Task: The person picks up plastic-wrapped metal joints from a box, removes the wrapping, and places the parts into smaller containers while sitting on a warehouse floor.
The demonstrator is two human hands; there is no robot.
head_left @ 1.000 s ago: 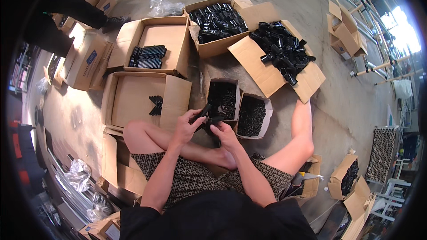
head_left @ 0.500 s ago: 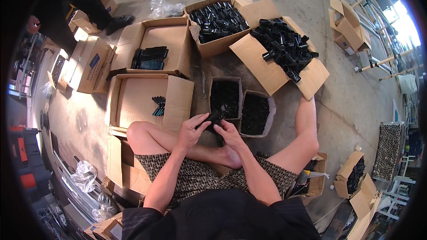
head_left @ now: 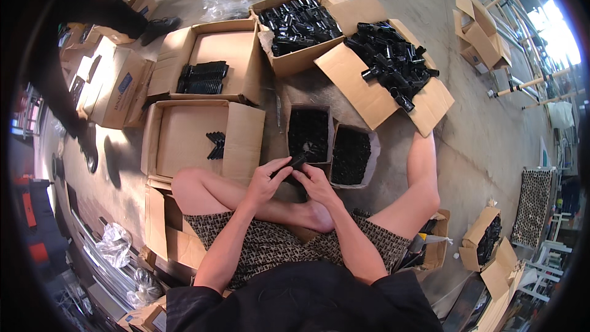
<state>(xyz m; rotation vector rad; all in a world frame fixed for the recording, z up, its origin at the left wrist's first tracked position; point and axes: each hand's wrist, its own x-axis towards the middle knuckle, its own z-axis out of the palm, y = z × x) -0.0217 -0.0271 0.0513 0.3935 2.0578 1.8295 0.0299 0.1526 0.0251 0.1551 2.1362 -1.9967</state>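
Between my two hands is a short black tubular piece [head_left: 298, 160], held in front of my crossed legs. The fingers of my left hand [head_left: 266, 179] are closed around its left end. My right hand [head_left: 314, 184] grips it from the right, thumb and fingers bent; the piece's underside is hidden. Just beyond my hands stand two small open boxes, a left one [head_left: 332, 132] and a right one [head_left: 373, 161], both filled with small black parts too fine to make out. To the left, an open carton [head_left: 184, 129] holds several black pieces [head_left: 216, 146] laid in a slanted stack.
A second carton [head_left: 227, 43] holds a row of black pieces [head_left: 203, 78]. Farther off, a carton [head_left: 301, 63] is full of shiny black tubes, and a heap of black tubes [head_left: 390, 58] lies on spread cardboard. Another person's leg [head_left: 58, 92] is at left. Metal tubes [head_left: 110, 270] lie lower left.
The other person at left has stepped nearer, one foot now on the floor beside the cartons. My hands stay nearly in place, with the black piece turned slightly between them.
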